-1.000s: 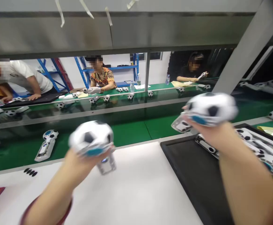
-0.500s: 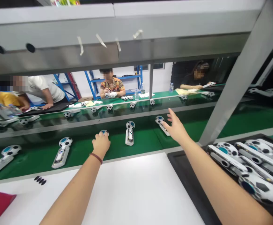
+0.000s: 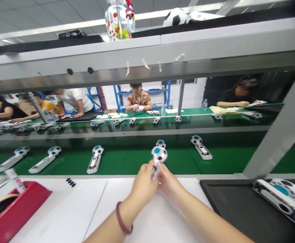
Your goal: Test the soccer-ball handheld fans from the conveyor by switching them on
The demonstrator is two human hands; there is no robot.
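A white device (image 3: 159,153) with a round, football-patterned head and a blue disc on it is held up between my two hands. My left hand (image 3: 142,181) closes round its handle from the left. From the right, my right hand (image 3: 169,181) meets it with fingers wrapped on the same handle, which is mostly hidden. Just behind the held one, the head of a similar device (image 3: 160,143) shows on the green belt (image 3: 127,158). Another device (image 3: 201,147) lies on the belt to the right, its open handle facing up.
A white work surface (image 3: 86,202) lies below my hands, with several small black ovals (image 3: 70,182) on it. To the left stands a red tape dispenser (image 3: 23,209). A black tray (image 3: 228,202) at right holds similar devices. A grey shelf beam (image 3: 147,69) crosses above; co-workers sit opposite.
My left hand has lifted a device off the belt and drawn it nearer. My right hand has come back from the belt to join it. The view has swung left and up.
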